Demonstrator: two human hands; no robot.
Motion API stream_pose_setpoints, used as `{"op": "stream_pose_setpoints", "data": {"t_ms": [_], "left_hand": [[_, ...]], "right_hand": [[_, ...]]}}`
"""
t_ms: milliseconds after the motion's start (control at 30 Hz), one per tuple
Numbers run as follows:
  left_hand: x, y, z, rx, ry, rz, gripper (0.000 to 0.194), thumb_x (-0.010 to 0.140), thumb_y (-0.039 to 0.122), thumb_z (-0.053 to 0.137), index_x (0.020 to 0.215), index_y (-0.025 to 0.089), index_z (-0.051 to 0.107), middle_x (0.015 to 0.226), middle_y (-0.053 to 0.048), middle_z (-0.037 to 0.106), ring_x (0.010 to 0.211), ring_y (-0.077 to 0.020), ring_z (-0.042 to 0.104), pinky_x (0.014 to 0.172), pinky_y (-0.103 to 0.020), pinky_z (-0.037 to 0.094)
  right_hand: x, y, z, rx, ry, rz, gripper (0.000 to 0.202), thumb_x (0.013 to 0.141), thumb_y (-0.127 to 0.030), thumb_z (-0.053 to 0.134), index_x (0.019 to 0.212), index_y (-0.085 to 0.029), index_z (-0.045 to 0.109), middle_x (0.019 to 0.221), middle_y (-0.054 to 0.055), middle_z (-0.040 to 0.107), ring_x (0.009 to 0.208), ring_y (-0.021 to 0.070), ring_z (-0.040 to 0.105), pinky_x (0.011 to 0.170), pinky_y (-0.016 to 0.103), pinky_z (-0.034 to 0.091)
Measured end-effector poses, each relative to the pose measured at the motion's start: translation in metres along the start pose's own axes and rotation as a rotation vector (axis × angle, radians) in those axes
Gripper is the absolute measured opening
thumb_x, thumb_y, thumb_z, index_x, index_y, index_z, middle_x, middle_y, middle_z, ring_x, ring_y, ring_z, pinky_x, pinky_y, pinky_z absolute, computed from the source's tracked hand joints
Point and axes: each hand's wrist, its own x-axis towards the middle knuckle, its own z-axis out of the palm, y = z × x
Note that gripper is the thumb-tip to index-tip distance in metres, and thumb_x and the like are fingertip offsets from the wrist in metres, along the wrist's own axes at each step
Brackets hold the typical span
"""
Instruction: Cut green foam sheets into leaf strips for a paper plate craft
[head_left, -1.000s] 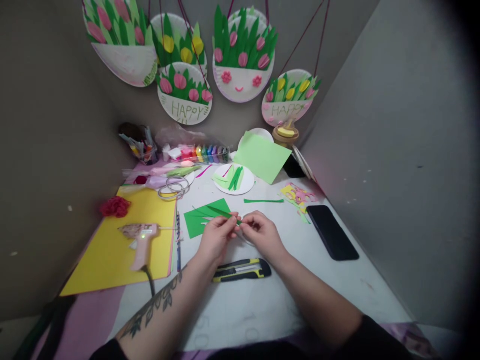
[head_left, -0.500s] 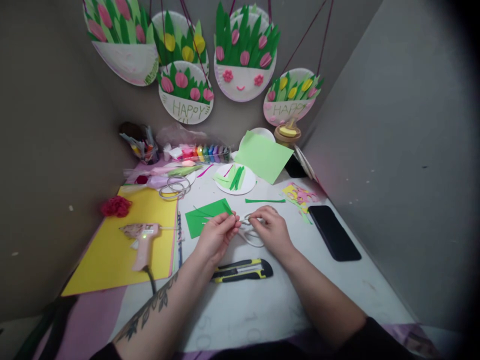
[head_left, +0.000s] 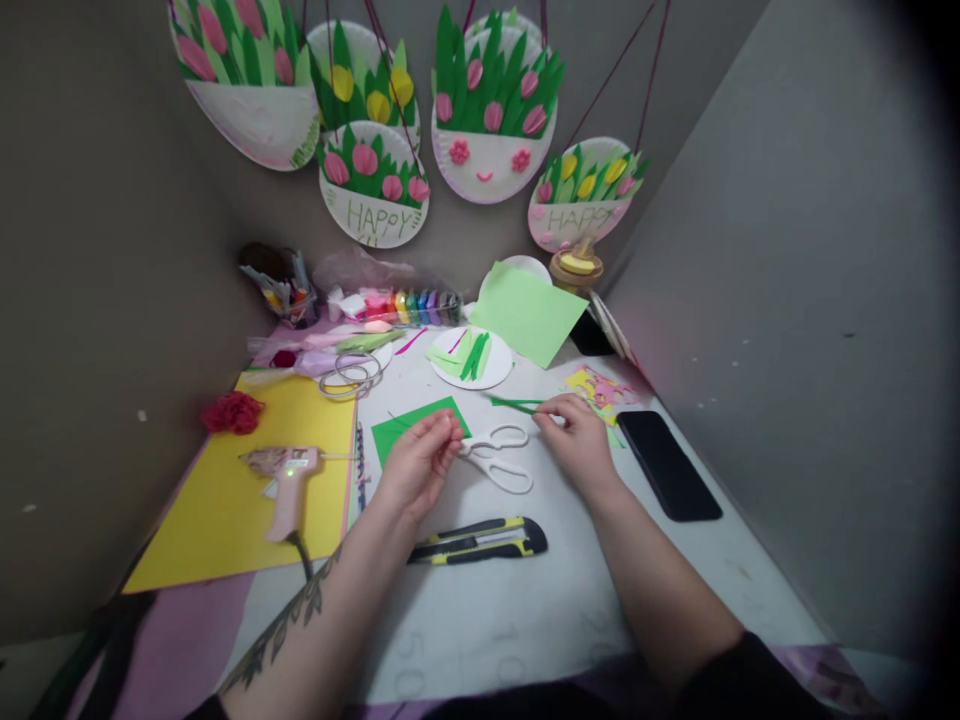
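My right hand (head_left: 574, 435) is closed in a pinch on one end of a thin green paper strip (head_left: 514, 404), which points left, above another green strip lying on the table. My left hand (head_left: 424, 455) has its fingertips pressed together; whatever may be between them does not show. Below it lies a green paper sheet (head_left: 390, 428), partly covered by the hand. Scissors with white handles (head_left: 499, 475) rest just right of my left fingers, their blades hidden. Nearer to me, a black and yellow utility knife (head_left: 480, 541) lies beside my left forearm.
At left are yellow paper (head_left: 210, 500), a pink glue gun (head_left: 289, 480) and wire rings (head_left: 351, 376). A white plate (head_left: 495, 372) carries green strips. Light green paper (head_left: 532, 310), paper scraps (head_left: 600, 384) and a phone (head_left: 669, 466) are at right. Paper-plate flower baskets (head_left: 491, 170) hang on the wall.
My hands have moved apart, the right one going right and slightly up with the green strip. My left hand has shifted a little left, and the scissors' handles now show fully.
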Motion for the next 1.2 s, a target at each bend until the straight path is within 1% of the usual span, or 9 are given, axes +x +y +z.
{"op": "stream_pose_setpoints", "data": {"t_ms": [67,200,267,400,567,767,933,1067,1200], "left_hand": [[0.0,0.001,0.0,0.007,-0.002,0.053,0.016,0.069,0.011,0.076,0.08,0.012,0.065,0.07,0.001,0.064,0.059,-0.0043,0.061,0.057,-0.012,0.052],[-0.001,-0.008,-0.002,0.254,-0.054,0.063,0.034,0.062,0.024,0.082,0.088,0.014,0.064,0.076,-0.001,0.065,0.063,-0.008,0.061,0.054,-0.015,0.048],[0.0,-0.014,-0.004,0.411,-0.063,0.115,0.031,0.062,0.031,0.081,0.081,0.014,0.062,0.071,0.0,0.062,0.06,-0.0079,0.057,0.05,-0.016,0.043],[0.002,-0.021,-0.007,0.598,-0.041,0.259,0.034,0.067,0.038,0.075,0.059,0.015,0.052,0.051,0.006,0.047,0.046,-0.0047,0.039,0.047,-0.018,0.032],[0.002,-0.028,-0.006,0.724,-0.042,0.258,0.036,0.066,0.04,0.074,0.055,0.016,0.049,0.045,0.008,0.041,0.046,-0.0054,0.034,0.047,-0.02,0.025],[0.006,-0.026,-0.006,0.534,-0.047,0.148,0.041,0.061,0.039,0.077,0.054,0.017,0.045,0.043,0.008,0.039,0.043,-0.0041,0.031,0.044,-0.02,0.021],[0.013,-0.015,-0.01,0.367,-0.045,0.049,0.043,0.054,0.038,0.083,0.057,0.015,0.047,0.05,0.006,0.046,0.042,-0.0024,0.033,0.04,-0.018,0.019],[0.016,-0.004,-0.012,0.277,0.002,0.038,0.043,0.047,0.034,0.087,0.062,0.014,0.051,0.051,0.006,0.046,0.045,-0.0023,0.035,0.039,-0.015,0.02],[0.02,0.011,-0.016,0.214,0.052,0.107,0.044,0.046,0.032,0.087,0.063,0.014,0.051,0.052,0.007,0.045,0.047,-0.0026,0.037,0.039,-0.015,0.019]], "right_hand": [[-0.001,-0.001,0.001,0.114,-0.054,0.14,0.008,0.076,-0.026,0.062,0.07,-0.02,0.063,0.078,0.002,0.062,0.074,0.0186,0.055,0.067,0.031,0.042],[-0.01,-0.015,0.012,0.328,-0.323,0.296,0.012,0.074,-0.03,0.063,0.07,-0.019,0.061,0.071,-0.001,0.06,0.065,0.0148,0.053,0.061,0.027,0.04],[-0.015,-0.024,0.017,0.342,-0.405,0.272,0.012,0.074,-0.029,0.063,0.07,-0.018,0.061,0.073,0.0,0.06,0.067,0.0146,0.053,0.062,0.027,0.04],[-0.02,-0.035,0.021,0.313,-0.47,0.191,0.009,0.075,-0.027,0.061,0.073,-0.019,0.064,0.079,0.001,0.06,0.071,0.0147,0.054,0.065,0.027,0.041],[-0.022,-0.04,0.026,0.331,-0.45,0.14,0.011,0.078,-0.028,0.061,0.074,-0.019,0.064,0.079,0.001,0.059,0.07,0.0139,0.054,0.063,0.026,0.041],[-0.024,-0.042,0.026,0.404,-0.475,0.151,0.011,0.077,-0.025,0.06,0.068,-0.019,0.059,0.074,0.0,0.057,0.072,0.0138,0.052,0.066,0.026,0.041],[-0.022,-0.043,0.024,0.56,-0.53,0.274,0.011,0.073,-0.027,0.061,0.068,-0.018,0.058,0.068,-0.002,0.054,0.062,0.0115,0.047,0.058,0.024,0.036],[-0.022,-0.044,0.022,0.658,-0.572,0.432,0.017,0.073,-0.033,0.063,0.071,-0.018,0.056,0.06,-0.005,0.048,0.052,0.0083,0.038,0.05,0.022,0.028],[-0.02,-0.036,0.02,0.689,-0.516,0.417,0.016,0.075,-0.032,0.063,0.071,-0.017,0.057,0.064,-0.004,0.05,0.056,0.0088,0.04,0.055,0.022,0.03]]}}
